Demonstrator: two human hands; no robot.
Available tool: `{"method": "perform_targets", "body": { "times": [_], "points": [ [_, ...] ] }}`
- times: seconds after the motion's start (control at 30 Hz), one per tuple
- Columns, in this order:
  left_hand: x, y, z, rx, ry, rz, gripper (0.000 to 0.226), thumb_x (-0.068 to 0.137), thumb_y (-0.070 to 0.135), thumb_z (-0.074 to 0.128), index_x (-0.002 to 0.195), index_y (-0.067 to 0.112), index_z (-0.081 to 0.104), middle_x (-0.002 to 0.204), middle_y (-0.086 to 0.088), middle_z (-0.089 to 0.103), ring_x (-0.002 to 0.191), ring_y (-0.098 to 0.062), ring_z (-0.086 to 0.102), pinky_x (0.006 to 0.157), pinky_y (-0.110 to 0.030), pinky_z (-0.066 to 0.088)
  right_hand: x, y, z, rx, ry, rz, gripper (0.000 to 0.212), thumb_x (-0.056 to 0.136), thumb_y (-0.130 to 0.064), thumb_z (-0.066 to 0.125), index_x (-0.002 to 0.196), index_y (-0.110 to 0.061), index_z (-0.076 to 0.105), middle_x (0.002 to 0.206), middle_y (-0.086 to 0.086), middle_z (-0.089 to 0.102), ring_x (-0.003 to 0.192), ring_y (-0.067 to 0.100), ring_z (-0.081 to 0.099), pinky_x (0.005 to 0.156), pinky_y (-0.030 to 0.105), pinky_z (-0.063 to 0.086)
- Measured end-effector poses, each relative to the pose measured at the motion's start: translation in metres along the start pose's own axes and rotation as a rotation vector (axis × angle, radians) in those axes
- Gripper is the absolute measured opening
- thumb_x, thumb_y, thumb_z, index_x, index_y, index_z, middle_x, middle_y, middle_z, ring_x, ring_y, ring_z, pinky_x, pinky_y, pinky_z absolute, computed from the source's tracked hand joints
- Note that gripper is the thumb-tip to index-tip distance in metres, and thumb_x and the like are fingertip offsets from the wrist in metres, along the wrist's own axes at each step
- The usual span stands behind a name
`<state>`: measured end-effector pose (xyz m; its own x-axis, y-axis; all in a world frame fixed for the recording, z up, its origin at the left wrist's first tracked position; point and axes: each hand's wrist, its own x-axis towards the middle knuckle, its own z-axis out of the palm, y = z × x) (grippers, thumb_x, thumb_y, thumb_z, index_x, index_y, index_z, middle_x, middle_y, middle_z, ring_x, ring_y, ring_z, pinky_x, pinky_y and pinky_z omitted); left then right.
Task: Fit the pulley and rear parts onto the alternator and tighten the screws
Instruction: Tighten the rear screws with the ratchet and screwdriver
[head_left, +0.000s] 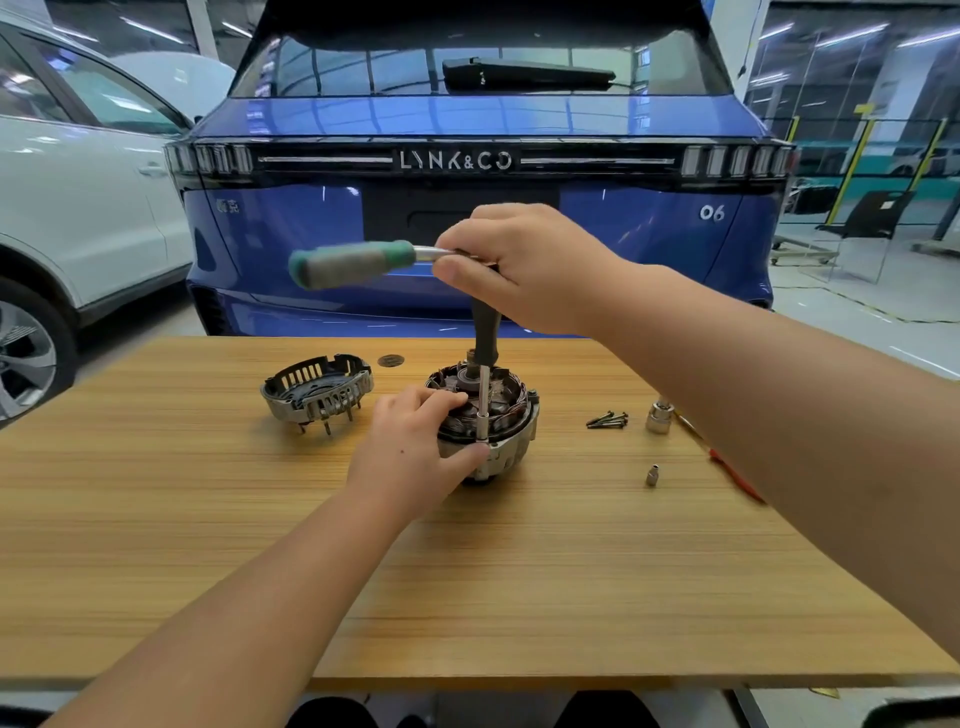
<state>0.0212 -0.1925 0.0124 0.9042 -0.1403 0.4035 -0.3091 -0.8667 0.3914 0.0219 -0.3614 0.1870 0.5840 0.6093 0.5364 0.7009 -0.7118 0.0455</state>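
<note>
The alternator (511, 426) stands upright in the middle of the wooden table (467, 571), its copper windings and shaft facing up. My left hand (415, 447) grips its near left side, thumb against the housing by the socket. My right hand (519, 265) holds the head of a ratchet wrench whose green handle (353, 262) points left. A thin extension bar (483, 405) runs straight down from the wrench to a screw at the alternator's front rim. The separate rear cover (317, 392) lies to the left on the table.
Several loose screws (608, 420) lie right of the alternator, with a large socket (660, 415) beyond them and a small socket (653, 475) nearer. A red-handled tool (735, 473) shows under my right forearm. A blue car (467, 182) stands behind the table, a white car (78, 208) at left.
</note>
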Motion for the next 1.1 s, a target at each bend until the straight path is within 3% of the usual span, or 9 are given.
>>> {"method": "perform_targets", "body": {
  "times": [0.1, 0.23, 0.37, 0.43, 0.5, 0.63, 0.8, 0.93, 1.1],
  "points": [
    [-0.002, 0.003, 0.003, 0.013, 0.034, -0.007, 0.066, 0.083, 0.068, 0.060, 0.141, 0.041, 0.044, 0.134, 0.012, 0.045, 0.127, -0.012, 0.029, 0.078, -0.029, 0.036, 0.017, -0.007, -0.006, 0.129, -0.053, 0.307, 0.041, 0.100, -0.042, 0.052, 0.085, -0.009, 0.071, 0.066, 0.007, 0.069, 0.057, 0.016, 0.058, 0.051, 0.026, 0.046],
    [-0.001, 0.002, 0.006, -0.002, 0.034, -0.019, 0.066, 0.083, 0.068, 0.061, 0.141, 0.041, 0.044, 0.135, 0.011, 0.043, 0.129, -0.013, 0.027, 0.081, -0.031, 0.036, 0.021, -0.012, -0.007, 1.137, -0.060, 0.880, 0.017, 0.101, -0.020, 0.052, 0.098, -0.005, 0.060, 0.067, 0.006, 0.073, 0.063, 0.019, 0.074, 0.064, 0.029, 0.055],
    [-0.001, 0.002, 0.006, 0.006, 0.048, -0.019, 0.065, 0.083, 0.069, 0.059, 0.140, 0.042, 0.044, 0.133, 0.011, 0.043, 0.129, -0.013, 0.027, 0.079, -0.031, 0.037, 0.010, -0.014, 0.014, 1.852, 0.253, 0.936, 0.013, 0.102, -0.015, 0.047, 0.112, -0.009, 0.052, 0.085, 0.008, 0.077, 0.080, 0.024, 0.073, 0.073, 0.037, 0.054],
    [-0.001, 0.003, 0.007, 0.006, 0.048, -0.021, 0.065, 0.083, 0.069, 0.060, 0.140, 0.042, 0.044, 0.133, 0.012, 0.043, 0.129, -0.012, 0.027, 0.077, -0.030, 0.038, 0.009, -0.014, 0.024, 1.966, 0.452, 0.975, 0.019, 0.101, -0.013, 0.051, 0.092, -0.008, 0.066, 0.076, 0.006, 0.075, 0.084, 0.022, 0.065, 0.074, 0.028, 0.054],
    [-0.001, 0.003, 0.007, -0.014, 0.051, -0.023, 0.065, 0.082, 0.069, 0.060, 0.139, 0.042, 0.045, 0.133, 0.011, 0.043, 0.129, -0.012, 0.026, 0.078, -0.031, 0.039, 0.006, -0.017, 0.034, 1.844, 0.583, 0.935, 0.030, 0.099, -0.016, 0.056, 0.074, -0.015, 0.071, 0.083, 0.002, 0.075, 0.086, 0.016, 0.062, 0.072, 0.027, 0.051],
    [-0.002, 0.003, 0.008, -0.025, 0.060, -0.031, 0.065, 0.081, 0.069, 0.061, 0.137, 0.041, 0.047, 0.133, 0.011, 0.044, 0.127, -0.012, 0.025, 0.079, -0.032, 0.038, -0.007, -0.029, 0.057, 1.166, 0.756, 0.485, 0.007, 0.102, -0.021, 0.058, 0.104, -0.019, 0.064, 0.103, -0.005, 0.071, 0.090, -0.001, 0.067, 0.077, 0.020, 0.056],
    [-0.003, 0.002, 0.010, -0.055, 0.066, -0.007, 0.065, 0.081, 0.067, 0.063, 0.138, 0.039, 0.048, 0.139, 0.009, 0.041, 0.129, -0.012, 0.023, 0.080, -0.033, 0.039, -0.010, -0.020, 0.056, 0.419, 0.760, 0.098, 0.022, 0.095, -0.007, 0.066, 0.114, -0.001, 0.073, 0.128, 0.015, 0.067, 0.120, 0.028, 0.062, 0.105, 0.040, 0.048],
    [-0.001, 0.001, 0.008, -0.027, 0.094, 0.047, 0.061, 0.079, 0.066, 0.067, 0.131, 0.036, 0.055, 0.159, 0.001, 0.023, 0.146, -0.018, 0.011, 0.114, -0.050, 0.028, -0.005, -0.012, 0.036, 0.022, 0.427, 0.001, 0.023, 0.094, -0.008, 0.059, 0.112, 0.000, 0.071, 0.105, 0.014, 0.073, 0.097, 0.035, 0.063, 0.084, 0.045, 0.051],
    [0.012, 0.000, -0.001, 0.036, 0.021, 0.219, 0.054, 0.082, 0.066, 0.065, 0.125, 0.036, 0.057, 0.167, 0.004, 0.009, 0.153, -0.018, 0.005, 0.122, -0.048, 0.011, -0.005, -0.005, 0.012, -0.125, 0.027, -0.040, 0.063, 0.101, -0.049, 0.028, 0.151, -0.011, 0.039, 0.122, 0.009, 0.059, 0.111, 0.027, 0.052, 0.095, 0.040, 0.039]
  ]
}}
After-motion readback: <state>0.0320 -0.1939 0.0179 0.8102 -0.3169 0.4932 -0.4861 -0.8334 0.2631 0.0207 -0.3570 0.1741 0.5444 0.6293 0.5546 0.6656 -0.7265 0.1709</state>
